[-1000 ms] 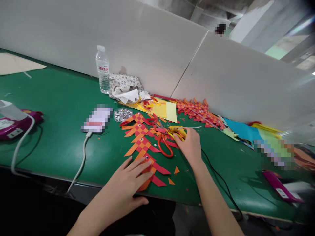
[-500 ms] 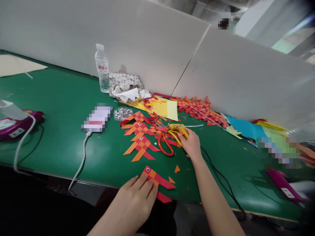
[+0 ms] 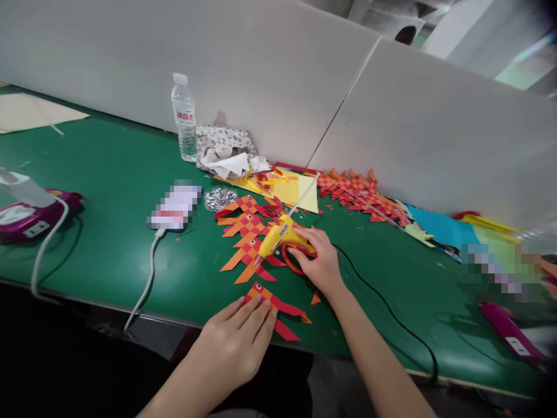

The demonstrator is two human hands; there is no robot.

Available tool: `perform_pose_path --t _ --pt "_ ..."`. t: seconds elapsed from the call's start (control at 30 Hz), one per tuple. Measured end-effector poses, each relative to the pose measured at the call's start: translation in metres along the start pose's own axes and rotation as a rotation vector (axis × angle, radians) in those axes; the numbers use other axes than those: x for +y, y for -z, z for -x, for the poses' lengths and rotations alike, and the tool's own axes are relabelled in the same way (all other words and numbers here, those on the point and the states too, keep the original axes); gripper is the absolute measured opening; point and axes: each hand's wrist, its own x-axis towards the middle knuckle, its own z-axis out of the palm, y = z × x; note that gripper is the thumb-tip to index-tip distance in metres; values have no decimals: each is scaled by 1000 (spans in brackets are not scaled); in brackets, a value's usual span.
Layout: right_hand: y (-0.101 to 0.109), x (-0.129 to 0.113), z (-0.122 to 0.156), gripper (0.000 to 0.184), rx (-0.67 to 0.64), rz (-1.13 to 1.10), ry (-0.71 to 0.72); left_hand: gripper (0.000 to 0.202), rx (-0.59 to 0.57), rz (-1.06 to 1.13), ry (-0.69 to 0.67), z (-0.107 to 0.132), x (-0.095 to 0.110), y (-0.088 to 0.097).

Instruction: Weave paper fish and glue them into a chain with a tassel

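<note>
My right hand grips a yellow glue gun, its nozzle pointing down-left over the woven paper fish on the green table. A glue stick pokes out of the gun's back, and a black cord runs off to the right. My left hand lies flat with fingers stretched out, pressing on a red and orange woven paper fish near the table's front edge. Orange-handled scissors lie partly hidden under my right hand.
Several more woven fish lie in a row; another pile sits by the white partition. A dish of googly eyes, a phone with white cable, a water bottle, coloured paper and a purple device are also about.
My right hand has lifted the glue gun from the pile and brought it left over the fish. My left hand has drawn one fish toward the table's front edge.
</note>
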Motion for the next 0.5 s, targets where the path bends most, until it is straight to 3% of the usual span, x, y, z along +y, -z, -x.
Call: perform_pose_path --t 0.5 --pt "-1 5 1 32 -19 24 42 30 -27 26 8 2 -2 1"
